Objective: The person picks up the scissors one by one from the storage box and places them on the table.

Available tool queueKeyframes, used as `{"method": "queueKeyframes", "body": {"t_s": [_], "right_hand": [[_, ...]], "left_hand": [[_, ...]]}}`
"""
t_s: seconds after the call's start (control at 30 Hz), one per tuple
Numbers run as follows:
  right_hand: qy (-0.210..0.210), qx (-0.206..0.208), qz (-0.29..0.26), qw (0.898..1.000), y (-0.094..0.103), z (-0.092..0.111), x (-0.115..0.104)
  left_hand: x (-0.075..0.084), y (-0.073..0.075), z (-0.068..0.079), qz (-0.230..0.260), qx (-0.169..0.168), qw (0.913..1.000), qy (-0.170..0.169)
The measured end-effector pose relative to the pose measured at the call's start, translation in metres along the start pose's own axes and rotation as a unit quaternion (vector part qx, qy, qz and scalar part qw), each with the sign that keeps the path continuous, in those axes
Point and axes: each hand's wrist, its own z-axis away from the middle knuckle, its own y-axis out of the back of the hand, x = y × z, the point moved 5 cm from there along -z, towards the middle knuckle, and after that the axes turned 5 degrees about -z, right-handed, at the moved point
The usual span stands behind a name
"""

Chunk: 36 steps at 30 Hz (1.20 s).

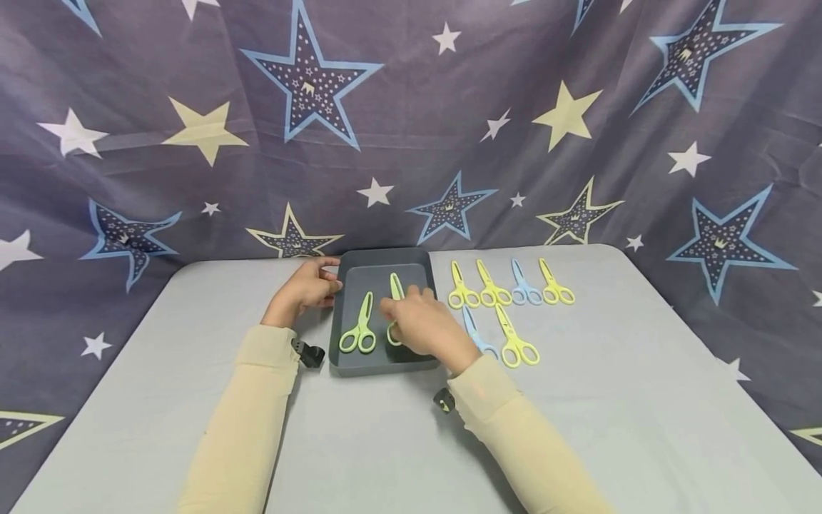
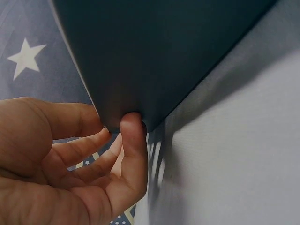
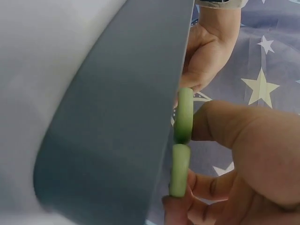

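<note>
A dark grey tray lies on the table, with one pair of green scissors flat inside it on the left. My left hand holds the tray's left side near the far corner; in the left wrist view its thumb presses the outer wall. With my right hand I pinch a second pair of green scissors over the tray's right half, blades pointing away from me. Its green handle loops stand level with the tray rim in the right wrist view. My right hand partly covers these scissors.
Right of the tray, yellow scissors and blue scissors lie in a back row. A nearer row has blue scissors, partly hidden by my right arm, and yellow scissors. A star-patterned curtain hangs behind the table.
</note>
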Motion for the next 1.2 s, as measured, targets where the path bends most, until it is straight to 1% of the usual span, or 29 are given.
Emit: {"method": "queueKeyframes", "body": {"t_s": [0.2,0.4,0.6,0.73,0.93,1.2], "right_hand": [[-0.009,0.008,-0.005,1.000,0.008,0.004,0.011],[-0.015,0.012,0.000,1.000,0.011,0.008,0.023],[-0.021,0.025,0.003,0.999,0.013,0.016,0.035],[-0.031,0.026,0.008,0.999,0.017,0.022,0.045],[-0.042,0.036,0.015,0.998,0.025,0.033,0.062],[-0.055,0.045,0.029,0.997,0.028,0.050,0.090]], "left_hand": [[0.003,0.000,0.001,0.004,0.000,1.0000,-0.003],[0.002,0.000,0.001,0.001,0.002,1.0000,-0.003],[0.002,-0.002,0.002,-0.010,0.000,0.9999,-0.001],[0.002,-0.001,0.003,-0.006,0.000,1.0000,-0.001],[0.002,-0.001,0.003,-0.003,0.003,1.0000,-0.004],[0.001,-0.001,0.002,0.000,0.003,1.0000,-0.006]]}}
